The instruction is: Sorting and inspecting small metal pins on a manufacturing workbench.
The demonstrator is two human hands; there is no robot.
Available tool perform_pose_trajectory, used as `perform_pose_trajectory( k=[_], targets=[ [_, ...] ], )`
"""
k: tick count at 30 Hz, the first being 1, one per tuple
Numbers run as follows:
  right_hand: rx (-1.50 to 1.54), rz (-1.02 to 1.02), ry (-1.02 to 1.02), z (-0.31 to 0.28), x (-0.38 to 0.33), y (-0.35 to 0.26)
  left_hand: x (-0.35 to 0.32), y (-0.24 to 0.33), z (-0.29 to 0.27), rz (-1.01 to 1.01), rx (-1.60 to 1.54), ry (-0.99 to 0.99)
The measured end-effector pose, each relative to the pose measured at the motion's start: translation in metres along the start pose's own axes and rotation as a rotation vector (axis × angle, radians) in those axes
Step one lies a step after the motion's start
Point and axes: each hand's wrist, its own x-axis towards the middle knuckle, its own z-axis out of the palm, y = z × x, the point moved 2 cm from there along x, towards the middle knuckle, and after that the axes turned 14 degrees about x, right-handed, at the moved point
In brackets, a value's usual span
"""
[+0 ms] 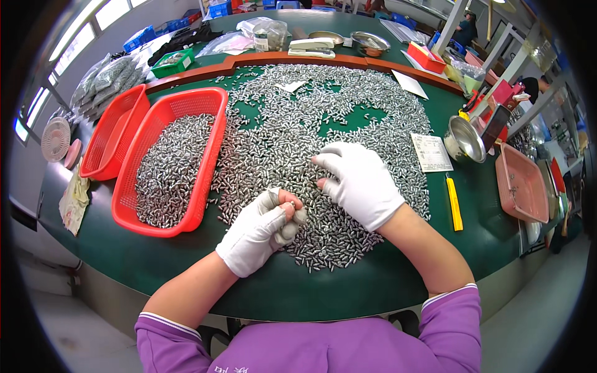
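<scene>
Small, silver, bullet-shaped metal parts (273, 146) lie in a wide loose layer over the green table. My left hand (261, 231), in a white glove with bare thumb and finger tips, is closed in a pinch at the layer's near edge. A tiny light bit shows at its fingertips, too small to name. Just right of it, my right hand (360, 180), gloved the same way, hovers over the parts with thumb and forefinger apart. Nothing shows between them. To the left, a red plastic basket (214, 155) holds a heap of the same parts.
Another red basket (102, 152) stands further left, beside a cloth (74, 199). On the right are a paper slip (432, 152), a yellow cutter (454, 204), a metal bowl (463, 140) and a pink tray (522, 186). A wooden ledge (217, 64) borders the far side.
</scene>
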Motion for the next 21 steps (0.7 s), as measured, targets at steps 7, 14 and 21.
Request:
perform_pose_trajectory(
  k=[7,14,21],
  targets=[
    [-0.042,0.113,-0.093,0.016,-0.004,0.017,-0.001,0.001,0.002,0.020,0.046,0.018],
    [0.235,-0.032,-0.008,0.003,0.006,-0.004,0.000,0.001,-0.001,0.019,-0.028,-0.051],
    [0.441,-0.196,-0.049,-0.003,0.005,-0.029,0.003,-0.002,0.002,0.014,-0.050,-0.052]
  ],
)
